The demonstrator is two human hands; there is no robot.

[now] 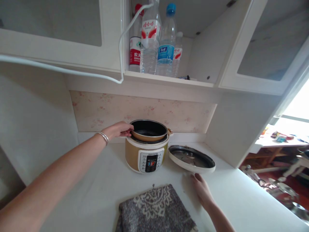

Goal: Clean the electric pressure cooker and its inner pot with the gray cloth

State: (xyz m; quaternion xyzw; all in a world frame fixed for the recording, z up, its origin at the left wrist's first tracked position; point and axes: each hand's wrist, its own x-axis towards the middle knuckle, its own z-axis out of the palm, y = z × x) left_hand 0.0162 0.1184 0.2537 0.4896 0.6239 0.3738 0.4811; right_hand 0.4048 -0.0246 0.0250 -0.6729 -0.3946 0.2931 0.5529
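Note:
My left hand [124,129], with a bracelet [105,138] on the wrist, pinches the left rim of a black-lined inner pot [151,138]. This pot stands partly raised in the gold and white electric cooker [132,156], whose control panel faces me. To the cooker's right lies its detached lid [190,157], dark inner side up. Just in front of the lid is my right hand [201,188], low over the counter; its fingers are blurred, and I cannot tell whether they are apart. A folded grey patterned cloth [156,209] lies nearer me.
Above the white counter [96,193], an open cupboard shelf [193,82] holds several plastic bottles [166,48]. A white cable [96,75] hangs in front of the cupboard. Side panels [231,129] flank the counter. Metal pots [282,190] stand lower down at the right.

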